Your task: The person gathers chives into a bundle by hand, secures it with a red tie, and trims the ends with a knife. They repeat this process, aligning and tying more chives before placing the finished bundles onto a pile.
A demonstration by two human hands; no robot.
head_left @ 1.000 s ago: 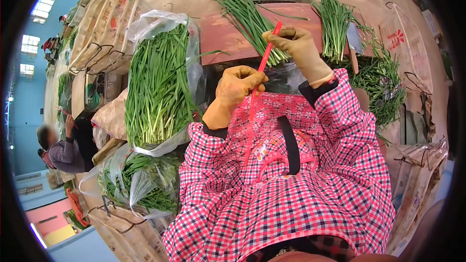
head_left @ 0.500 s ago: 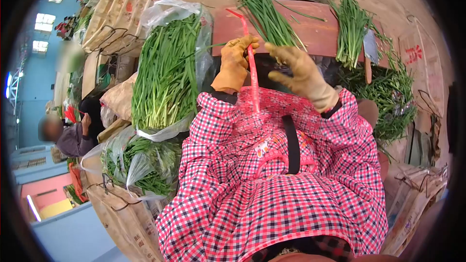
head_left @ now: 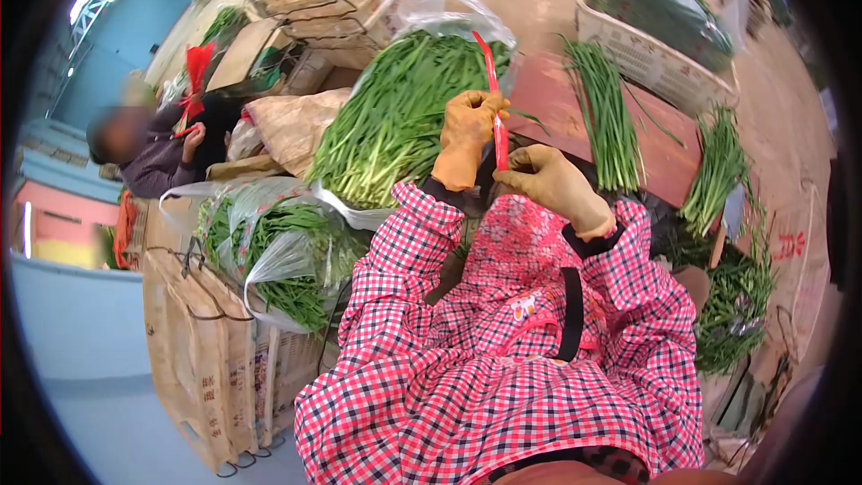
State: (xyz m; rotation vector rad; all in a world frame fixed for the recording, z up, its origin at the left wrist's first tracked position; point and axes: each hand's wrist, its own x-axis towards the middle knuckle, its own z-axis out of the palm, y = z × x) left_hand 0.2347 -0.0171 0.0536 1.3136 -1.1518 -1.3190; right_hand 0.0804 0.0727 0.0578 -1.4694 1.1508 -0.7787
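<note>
A red plastic strip [head_left: 500, 145] stands nearly upright between my gloved hands. My left hand [head_left: 464, 139] is closed on its middle. At the strip's lower end, the fingers of my right hand [head_left: 558, 190] pinch together. Just beyond my hands, a bunch of long green garlic chives [head_left: 606, 117] lies across a reddish board [head_left: 541, 94]. Farther right on the board rests another chive bunch [head_left: 716, 162], with a knife [head_left: 734, 213] beside it. A clear plastic bag full of chives [head_left: 386, 121] lies to the left of my left hand.
Loose greens [head_left: 732, 305] are heaped at the right. A second bagged bundle [head_left: 287, 251] sits at lower left, above a plastic crate [head_left: 202, 359]. Another crate [head_left: 651, 58] holds bagged greens at the back. A person [head_left: 148, 157] at far left holds red strips.
My right hand has come down from beside the strip and its spread fingers have closed at the strip's lower end. The view has swung left, so the surroundings appear farther right.
</note>
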